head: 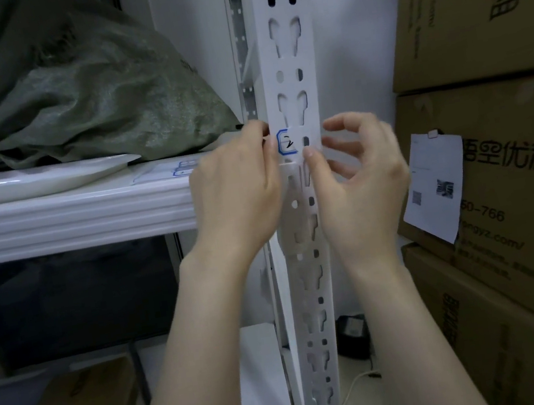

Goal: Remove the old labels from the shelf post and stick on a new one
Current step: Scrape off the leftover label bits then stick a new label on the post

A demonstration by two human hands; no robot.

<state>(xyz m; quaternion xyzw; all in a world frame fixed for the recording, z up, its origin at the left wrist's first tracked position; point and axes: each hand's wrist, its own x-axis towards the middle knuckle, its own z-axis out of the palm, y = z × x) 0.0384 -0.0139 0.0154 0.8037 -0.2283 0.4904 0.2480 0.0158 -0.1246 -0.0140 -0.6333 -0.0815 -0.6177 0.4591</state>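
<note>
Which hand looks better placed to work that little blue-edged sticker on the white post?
Probably the left hand: its fingertips sit at the blue-bordered white label on the white perforated metal shelf post. The right hand touches just below with its thumb, other fingers spread away.

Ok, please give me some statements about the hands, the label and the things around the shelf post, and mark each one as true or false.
1. Both hands are at the shelf post, at the height of the shelf. True.
2. The label on the post has a red border. False: its border is blue, with a dark handwritten mark inside.
3. The left hand is at the label's left edge. True.
4. The right hand is closed into a tight fist. False: its fingers are spread and its thumb presses on the post.
5. A green woven sack lies on the shelf. True.
6. The cardboard boxes are stacked left of the post. False: the stack is on the right.
</note>
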